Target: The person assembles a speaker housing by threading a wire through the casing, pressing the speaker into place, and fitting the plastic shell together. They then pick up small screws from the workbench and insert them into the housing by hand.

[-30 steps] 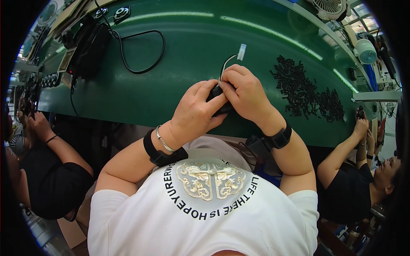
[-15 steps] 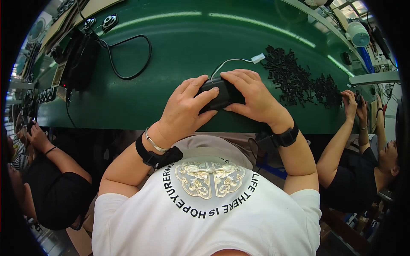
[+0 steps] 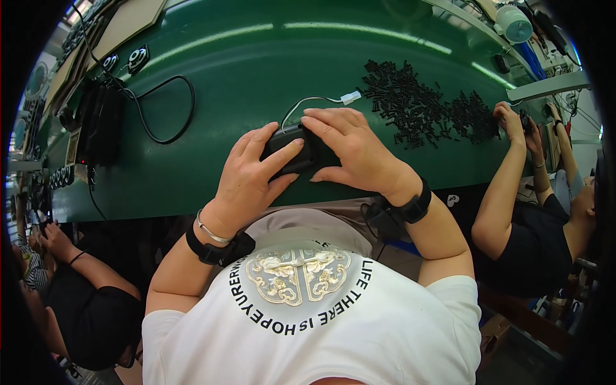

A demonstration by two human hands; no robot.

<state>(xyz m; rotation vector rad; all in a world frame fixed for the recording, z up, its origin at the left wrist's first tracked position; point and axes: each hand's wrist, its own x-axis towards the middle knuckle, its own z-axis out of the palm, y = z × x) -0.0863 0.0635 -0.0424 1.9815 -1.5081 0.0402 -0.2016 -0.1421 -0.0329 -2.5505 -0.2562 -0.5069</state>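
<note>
A small black plastic case (image 3: pixel 301 153) is between my two hands, close to the near edge of the green table. From its far side a thin light-and-dark cable (image 3: pixel 295 106) curves out to a white plug connector (image 3: pixel 350 97). My left hand (image 3: pixel 251 165) grips the left part, its index finger lying across the top and its thumb at the near side. My right hand (image 3: pixel 351 146) curls around the right part, fingers at the far edge and thumb at the near edge. My palms and fingers hide much of the case.
Many small black pieces (image 3: pixel 410 106) lie heaped to the right on the green table (image 3: pixel 231 77). A black device (image 3: pixel 102 122) with a looped black cable (image 3: pixel 191 109) stands left, two small speakers (image 3: pixel 137 59) behind it. Co-workers sit at either side, a co-worker's hands (image 3: pixel 510 120) near the heap.
The whole view has shifted, so table and hands appear further left. My right thumb has moved slightly along the near side of the case; both hands stay around it.
</note>
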